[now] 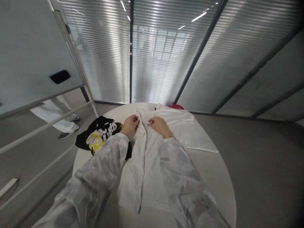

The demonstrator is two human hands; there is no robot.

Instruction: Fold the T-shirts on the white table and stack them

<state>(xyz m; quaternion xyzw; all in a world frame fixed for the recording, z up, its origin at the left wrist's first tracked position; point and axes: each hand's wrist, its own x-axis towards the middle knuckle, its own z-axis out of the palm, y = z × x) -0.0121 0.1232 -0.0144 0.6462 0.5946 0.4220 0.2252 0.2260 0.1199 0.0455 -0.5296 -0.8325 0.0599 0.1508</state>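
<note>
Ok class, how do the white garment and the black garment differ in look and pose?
The white garment looks plain; the black garment carries a yellow and white print. The white garment spreads across much of the table, while the black garment lies bunched at the left edge and covers less. Both are cloth and rest on the same table.

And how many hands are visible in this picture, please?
2: the left hand and the right hand, both at the white cloth. The person behind the board may have hands hidden.
</note>
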